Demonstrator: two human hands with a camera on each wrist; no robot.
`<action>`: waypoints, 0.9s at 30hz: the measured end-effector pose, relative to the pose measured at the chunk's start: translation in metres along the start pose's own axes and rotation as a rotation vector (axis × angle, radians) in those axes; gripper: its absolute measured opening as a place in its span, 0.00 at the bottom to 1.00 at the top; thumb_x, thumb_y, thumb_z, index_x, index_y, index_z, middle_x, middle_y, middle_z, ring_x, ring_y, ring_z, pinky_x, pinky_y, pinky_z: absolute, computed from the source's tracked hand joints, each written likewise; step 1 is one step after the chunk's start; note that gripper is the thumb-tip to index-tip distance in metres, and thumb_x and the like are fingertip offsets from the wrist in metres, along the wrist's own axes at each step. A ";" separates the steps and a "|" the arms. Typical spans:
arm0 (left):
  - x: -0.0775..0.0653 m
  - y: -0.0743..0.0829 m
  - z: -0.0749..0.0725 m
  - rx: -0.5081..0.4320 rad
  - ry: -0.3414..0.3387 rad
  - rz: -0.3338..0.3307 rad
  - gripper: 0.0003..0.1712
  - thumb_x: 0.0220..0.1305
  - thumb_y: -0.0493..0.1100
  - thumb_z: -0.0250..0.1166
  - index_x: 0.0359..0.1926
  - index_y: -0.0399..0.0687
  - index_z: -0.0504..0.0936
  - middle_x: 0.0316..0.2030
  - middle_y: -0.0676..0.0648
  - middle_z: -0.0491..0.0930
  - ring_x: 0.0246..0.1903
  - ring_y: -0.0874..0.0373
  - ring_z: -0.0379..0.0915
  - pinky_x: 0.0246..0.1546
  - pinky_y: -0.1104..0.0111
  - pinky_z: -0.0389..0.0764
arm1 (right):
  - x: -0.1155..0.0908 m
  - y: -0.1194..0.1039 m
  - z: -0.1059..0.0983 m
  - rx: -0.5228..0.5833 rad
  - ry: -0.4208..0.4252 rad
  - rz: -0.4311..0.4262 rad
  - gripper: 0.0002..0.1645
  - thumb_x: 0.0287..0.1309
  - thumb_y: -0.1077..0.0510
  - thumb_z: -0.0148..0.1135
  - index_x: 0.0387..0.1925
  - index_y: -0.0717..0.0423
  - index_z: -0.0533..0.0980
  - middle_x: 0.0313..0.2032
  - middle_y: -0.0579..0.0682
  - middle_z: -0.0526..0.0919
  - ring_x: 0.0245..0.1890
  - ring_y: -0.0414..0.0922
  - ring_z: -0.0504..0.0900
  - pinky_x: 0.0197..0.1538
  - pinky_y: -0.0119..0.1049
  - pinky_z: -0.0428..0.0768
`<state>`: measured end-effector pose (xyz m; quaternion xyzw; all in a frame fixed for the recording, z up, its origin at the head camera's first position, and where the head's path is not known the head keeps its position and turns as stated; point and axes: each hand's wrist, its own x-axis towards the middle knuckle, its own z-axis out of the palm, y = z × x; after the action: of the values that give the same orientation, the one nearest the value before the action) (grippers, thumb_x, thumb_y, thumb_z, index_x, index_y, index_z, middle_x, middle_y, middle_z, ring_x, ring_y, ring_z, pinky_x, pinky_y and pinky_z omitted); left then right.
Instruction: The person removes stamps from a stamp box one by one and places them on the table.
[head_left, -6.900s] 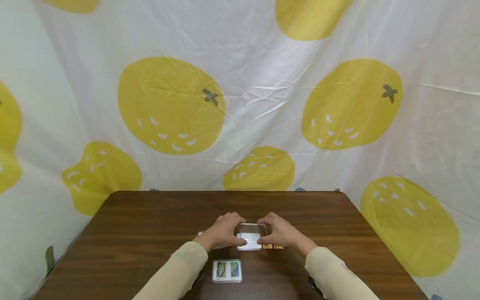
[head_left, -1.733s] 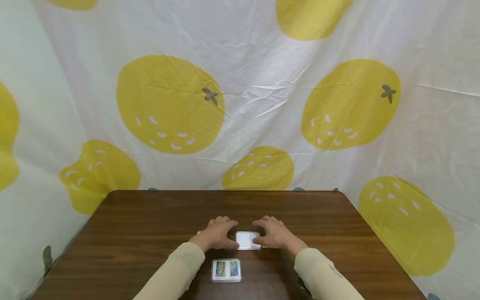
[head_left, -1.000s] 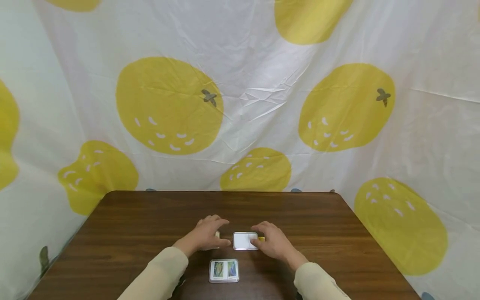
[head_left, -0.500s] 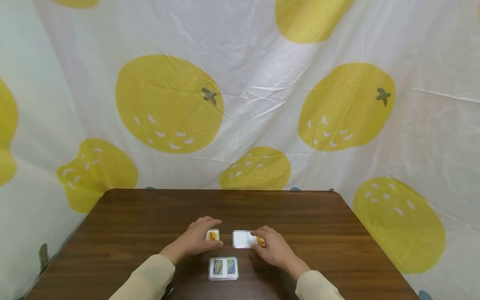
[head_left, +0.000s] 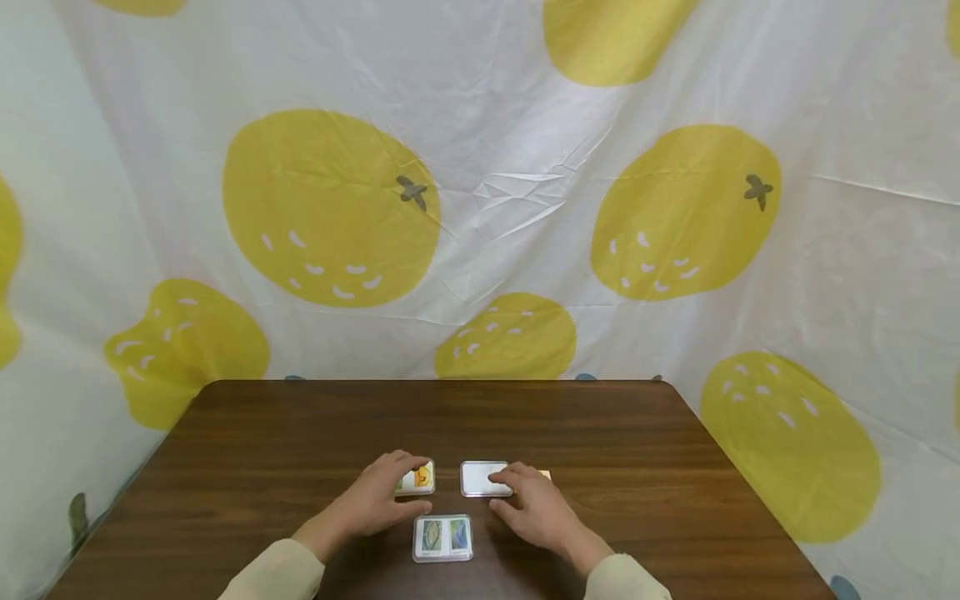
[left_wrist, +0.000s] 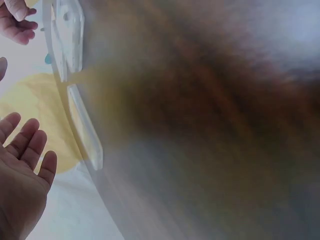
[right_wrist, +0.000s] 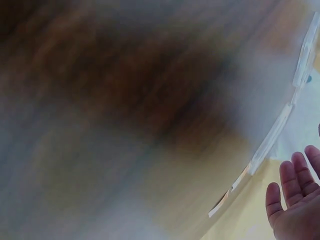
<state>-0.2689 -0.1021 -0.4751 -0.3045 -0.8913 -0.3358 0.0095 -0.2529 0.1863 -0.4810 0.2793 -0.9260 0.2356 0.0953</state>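
Observation:
A clear-rimmed white case point(head_left: 474, 478) lies flat in the middle of the table. My right hand point(head_left: 536, 507) hovers over its right end, fingers loosely bent and holding nothing. To the left, a similar case with an orange picture point(head_left: 423, 477) is partly covered by my left hand point(head_left: 369, 500), which is spread with thumb apart and empty. Nearer to me lies a case with two pictures point(head_left: 443, 538), one greenish and one blue. In the wrist views the palms of the left hand point(left_wrist: 22, 185) and right hand point(right_wrist: 297, 202) show, fingers extended.
An orange-and-yellow card edge point(head_left: 546, 475) peeks out behind the right hand; two small flat cards point(right_wrist: 220, 204) show in the right wrist view. The brown wooden table point(head_left: 600, 433) ends at a hanging cloth point(head_left: 517, 250) with yellow fruit prints.
Earlier both hands held a clear cover above the white case; now they hold nothing. The hands have since drawn apart and back towards me, uncovering the left case with the orange picture.

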 end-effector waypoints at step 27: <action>-0.040 -0.005 0.015 -0.003 -0.066 0.009 0.41 0.55 0.58 0.73 0.61 0.36 0.74 0.56 0.40 0.75 0.56 0.41 0.69 0.54 0.42 0.70 | -0.004 -0.017 0.018 0.043 -0.145 -0.074 0.31 0.53 0.43 0.71 0.55 0.55 0.80 0.48 0.44 0.80 0.49 0.41 0.78 0.53 0.40 0.76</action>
<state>-0.2358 -0.1176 -0.4985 -0.3192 -0.8894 -0.3267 -0.0189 -0.2406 0.1668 -0.4918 0.3316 -0.9142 0.2311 0.0308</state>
